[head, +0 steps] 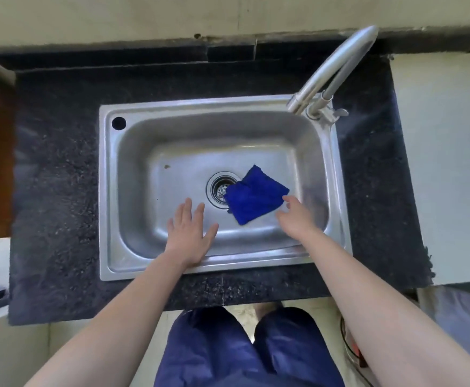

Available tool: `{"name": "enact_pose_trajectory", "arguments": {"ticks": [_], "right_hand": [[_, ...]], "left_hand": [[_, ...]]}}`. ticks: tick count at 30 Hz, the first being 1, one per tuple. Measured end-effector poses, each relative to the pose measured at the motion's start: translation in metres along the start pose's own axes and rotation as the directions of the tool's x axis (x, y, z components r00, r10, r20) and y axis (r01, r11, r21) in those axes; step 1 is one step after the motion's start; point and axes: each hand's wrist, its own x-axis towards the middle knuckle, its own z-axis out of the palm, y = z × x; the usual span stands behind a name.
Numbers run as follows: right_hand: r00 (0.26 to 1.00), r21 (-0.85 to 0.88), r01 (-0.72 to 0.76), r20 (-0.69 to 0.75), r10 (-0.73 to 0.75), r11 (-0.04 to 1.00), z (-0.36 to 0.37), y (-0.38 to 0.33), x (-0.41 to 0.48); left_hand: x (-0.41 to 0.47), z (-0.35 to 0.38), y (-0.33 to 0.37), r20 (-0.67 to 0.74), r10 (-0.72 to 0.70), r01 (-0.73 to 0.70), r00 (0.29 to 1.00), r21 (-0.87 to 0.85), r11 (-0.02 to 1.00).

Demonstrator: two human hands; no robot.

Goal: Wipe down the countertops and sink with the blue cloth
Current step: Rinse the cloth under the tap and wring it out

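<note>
**Entry: sink station, cloth not yet in hand**

1. Countertop (58, 191): dark speckled stone framing the basin on all sides. The front strip lies nearest the person.
2. Left hand (190, 233): above the front of the basin, fingers straight and spread, holding nothing. Whether it touches the steel cannot be told.
3. Right hand (295, 216): reaching in from the front right, fingers loosely extended, nothing gripped. The fingertips are at the cloth's right corner; contact cannot be told.
4. Blue cloth (256, 195): folded, lying flat on the basin floor, its left edge overlapping the drain (218, 191).
5. Sink (108, 191): stainless steel, with a small dark speck on the floor to the left.
6. Faucet (337, 68): far right corner, with its spout arching up and away to the right.

Judged step: pickup, ahead of any wiping. The next move calls for the right hand to close on the cloth, then press it flat and sweep the basin or counter.
</note>
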Motion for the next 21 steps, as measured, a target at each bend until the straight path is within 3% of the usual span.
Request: {"name": "enact_pose_trajectory", "arguments": {"ticks": [3,6,10,14,17,21], "right_hand": [[0.989,-0.226,0.144,0.073,-0.131,0.963,0.001,0.003,0.004],[0.975,-0.346,0.222,0.093,-0.202,0.912,0.001,0.005,0.014],[0.970,-0.409,0.241,0.125,-0.208,0.880,0.004,0.010,0.038],[0.927,-0.517,0.340,0.045,-0.372,0.785,0.009,-0.008,0.073],[0.833,-0.601,0.460,0.036,-0.552,0.654,0.018,-0.035,0.105],[0.808,-0.729,0.474,0.138,-0.573,0.494,0.027,-0.047,0.129]], "left_hand": [[0.017,0.007,0.006,0.011,0.040,-0.040,0.999,0.012,0.999],[0.040,0.016,0.021,-0.002,0.083,-0.083,0.997,-0.042,0.996],[0.075,0.038,0.046,-0.042,0.054,-0.065,0.998,-0.317,0.946],[0.102,0.051,0.059,-0.102,-0.152,0.065,0.983,-0.583,0.810],[0.114,0.063,0.054,-0.167,-0.194,0.079,0.967,-0.527,0.847],[0.114,0.063,0.046,-0.165,-0.136,0.043,0.977,-0.470,0.882]]}}
